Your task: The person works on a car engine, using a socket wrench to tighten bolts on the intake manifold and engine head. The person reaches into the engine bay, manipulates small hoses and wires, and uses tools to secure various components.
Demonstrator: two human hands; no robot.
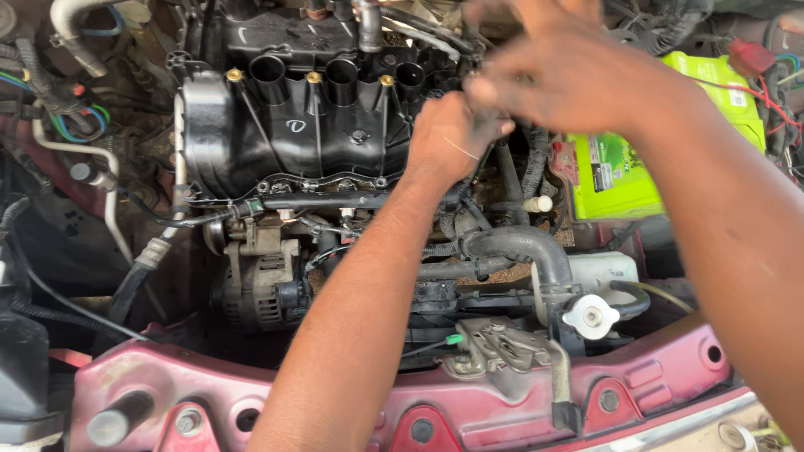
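Red front panel of an open engine bay runs along the near edge. Beyond it, left hand is curled shut on wiring beside the black intake manifold; right hand, blurred, fingers spread, touches it. Seemingly mid-connection; next needs careful seating.

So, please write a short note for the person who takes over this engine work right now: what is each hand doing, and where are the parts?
Left hand: closed in a fist at the right end of the black intake manifold; what it grips is hidden.
Right hand: blurred, just above the left one, fingers curled toward the same spot among the hoses; cannot tell if it holds anything.
Around: green battery on the right, alternator low at the front, white radiator cap near the red front panel.
Done: the manifold's round ports stand open on top.
Left: the piece at the manifold's right end is in hand, not yet free.
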